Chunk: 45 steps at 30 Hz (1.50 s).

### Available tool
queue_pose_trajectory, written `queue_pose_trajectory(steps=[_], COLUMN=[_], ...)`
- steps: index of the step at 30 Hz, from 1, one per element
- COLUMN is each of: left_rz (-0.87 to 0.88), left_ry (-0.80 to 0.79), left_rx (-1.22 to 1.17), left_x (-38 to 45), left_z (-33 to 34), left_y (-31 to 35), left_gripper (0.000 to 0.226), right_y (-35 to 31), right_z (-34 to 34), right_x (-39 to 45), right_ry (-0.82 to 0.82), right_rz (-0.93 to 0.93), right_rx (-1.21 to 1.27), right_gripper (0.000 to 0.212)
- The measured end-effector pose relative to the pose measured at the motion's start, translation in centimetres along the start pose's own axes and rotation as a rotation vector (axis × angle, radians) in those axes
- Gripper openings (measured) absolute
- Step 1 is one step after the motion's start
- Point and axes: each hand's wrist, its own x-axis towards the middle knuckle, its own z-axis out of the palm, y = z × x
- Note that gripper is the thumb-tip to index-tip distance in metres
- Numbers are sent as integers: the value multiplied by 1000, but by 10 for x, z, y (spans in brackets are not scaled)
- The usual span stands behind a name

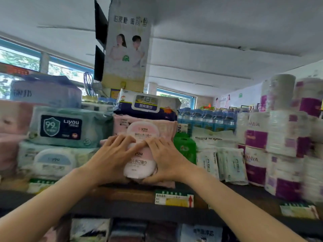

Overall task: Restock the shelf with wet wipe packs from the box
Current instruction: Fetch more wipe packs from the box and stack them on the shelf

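Both hands seat a pink wet wipe pack on the shelf.

Left hand (111,154) and right hand (166,158), fingers spread flat, press the pink wet wipe pack (139,163) back under a matching pack at 12 o'clock, squaring the stack on the shelf (122,206).

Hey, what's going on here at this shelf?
A person is stocking a shop shelf. Both hands, left hand and right hand, press on the front of a pink wet wipe pack at the bottom of a stack. Another pink pack and a navy pack lie on top.
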Motion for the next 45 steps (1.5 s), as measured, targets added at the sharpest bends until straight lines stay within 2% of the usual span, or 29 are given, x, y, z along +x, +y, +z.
queue_pose_trajectory(steps=[4, 9, 12, 15, 19, 21, 24, 29, 35, 37, 41, 43, 45], left_rz=[27, 35, 22, 25, 9, 3, -22, -14, -59, -2, 281, 415, 551], left_ry=[-174, -400, -434, -391, -402, -478, -612, -672, -795, -691, -204, -27, 41], left_rx=[-45, -233, -333, -280, -351, -403, -399, -211, -267, -287, -397, -457, -575], left_x=[5, 11, 13, 12, 4, 4, 9, 19, 33, 35, 36, 36, 31], left_z=[-9, -19, -24, -27, -28, -33, -41, -40, -62, -65, -64, -72, -76], left_y=[-7, -18, -25, -22, -23, -31, -40, -24, -14, 3, 67, 105, 144], left_gripper=[116, 104, 84, 83, 79, 77, 81, 89, 65, 59, 49, 42, 39], right_y=[1, 0, -1, -3, 3, 8, 11, 3, -2, -1, 9, 12, 8], right_z=[4, 6, 11, 10, -4, -12, -11, -3, -17, -23, -54, -72, -83], right_x=[3, 5, 8, 11, 16, 17, 15, 5, -3, -16, -70, -114, -171], right_ry=[-45, -33, 9, -31, -249, -341, -365, -382, -473, -378, -11, 28, -16], right_rz=[30, -41, -37, -42, -15, 25, 46, 71, 138, 228, 525, 716, 929], right_rx=[26, -117, -237, -255, -137, -77, -98, -135, 45, 246, 361, 357, 372], right_gripper=[105, 107, 107, 107, 106, 103, 101, 97, 86, 71, 31, 23, 17])
